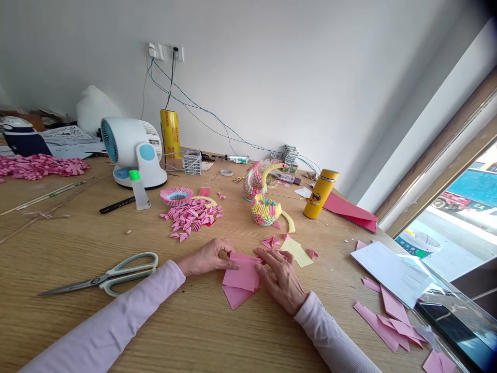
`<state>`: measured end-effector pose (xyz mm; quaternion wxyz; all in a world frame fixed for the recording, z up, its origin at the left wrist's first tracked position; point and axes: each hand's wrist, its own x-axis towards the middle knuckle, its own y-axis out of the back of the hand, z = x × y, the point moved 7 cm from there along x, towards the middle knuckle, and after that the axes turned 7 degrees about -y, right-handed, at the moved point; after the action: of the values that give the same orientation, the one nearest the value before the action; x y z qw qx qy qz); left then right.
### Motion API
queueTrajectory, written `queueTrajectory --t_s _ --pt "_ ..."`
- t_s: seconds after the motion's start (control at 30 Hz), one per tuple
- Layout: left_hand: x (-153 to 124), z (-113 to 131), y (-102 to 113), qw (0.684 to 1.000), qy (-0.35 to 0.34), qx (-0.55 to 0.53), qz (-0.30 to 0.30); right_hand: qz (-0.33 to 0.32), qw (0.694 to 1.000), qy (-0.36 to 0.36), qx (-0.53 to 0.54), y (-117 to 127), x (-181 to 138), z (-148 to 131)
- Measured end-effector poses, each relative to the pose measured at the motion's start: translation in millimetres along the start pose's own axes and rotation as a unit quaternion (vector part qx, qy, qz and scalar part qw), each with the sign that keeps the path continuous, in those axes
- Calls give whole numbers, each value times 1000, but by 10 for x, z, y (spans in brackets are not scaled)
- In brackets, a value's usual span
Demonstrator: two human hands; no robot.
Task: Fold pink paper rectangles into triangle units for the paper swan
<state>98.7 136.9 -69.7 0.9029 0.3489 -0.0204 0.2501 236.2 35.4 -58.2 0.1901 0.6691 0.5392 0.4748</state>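
Pink paper sheets [241, 274] lie in a small overlapping stack on the table in front of me. My left hand [212, 256] grips the stack's upper left edge, thumb on top and fingers curled behind. At the right edge my right hand [280, 277] holds the same paper between thumb and fingers, the index finger reaching along the top. Just beyond the right fingers are small folded pink triangles [271, 242] and pale yellow paper pieces [297, 252]. A heap of folded pink paper pieces [190, 217] lies past my left hand.
Large scissors [104, 277] lie left of my forearm. Farther back stand a white fan [132, 147], a glue bottle [139, 191], a pink paper bowl [176, 196], a yellow-rimmed paper cup [265, 210] and a yellow flask [320, 194]. Pink strips [376, 324] and a phone [456, 329] are at right.
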Motion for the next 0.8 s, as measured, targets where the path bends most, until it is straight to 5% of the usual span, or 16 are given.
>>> queueTrajectory --t_s 0.2,0.4,0.8 --pt "19 -72 -160 992 43 -118 -5 12 997 -30 71 -38 9 70" --pt "25 -128 -80 984 61 -149 80 45 983 -79 158 -25 33 230" --pt "43 -210 48 971 65 -189 132 55 970 -130 197 -3 31 331"
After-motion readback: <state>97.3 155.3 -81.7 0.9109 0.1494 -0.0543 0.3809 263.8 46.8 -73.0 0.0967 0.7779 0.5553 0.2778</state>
